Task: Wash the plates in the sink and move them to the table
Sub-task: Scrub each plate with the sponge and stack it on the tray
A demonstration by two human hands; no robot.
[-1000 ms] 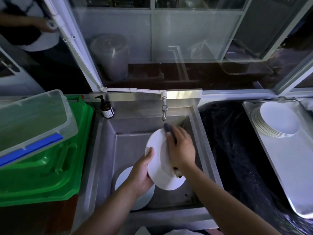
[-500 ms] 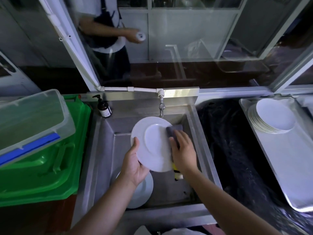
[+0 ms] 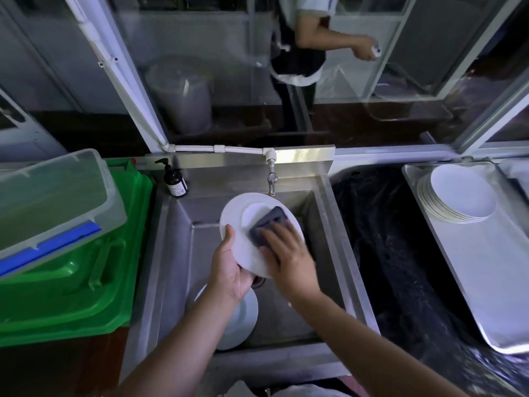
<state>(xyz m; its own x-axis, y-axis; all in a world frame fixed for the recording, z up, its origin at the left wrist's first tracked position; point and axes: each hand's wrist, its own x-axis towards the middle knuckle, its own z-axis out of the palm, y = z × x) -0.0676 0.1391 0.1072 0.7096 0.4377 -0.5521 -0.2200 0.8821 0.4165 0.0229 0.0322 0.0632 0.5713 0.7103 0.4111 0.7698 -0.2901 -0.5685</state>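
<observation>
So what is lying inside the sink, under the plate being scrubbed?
More white plates lie on the sink floor, partly covered by the left hand. Their number cannot be told.

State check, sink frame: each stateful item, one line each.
Held plate: tilted over sink, mid-scrub.
Sponge: pressed on plate.
Left hand: grips plate edge.
Right hand: presses sponge.
Tap: no water visible.
Plates in sink: lying flat.
Stack on tray: stacked.

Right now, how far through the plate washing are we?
Done: a stack of plates sits on the metal tray at right. In hand: the left hand holds a plate over the sink while the right hand scrubs it with a dark sponge. Left: at least one plate in the basin.
</observation>
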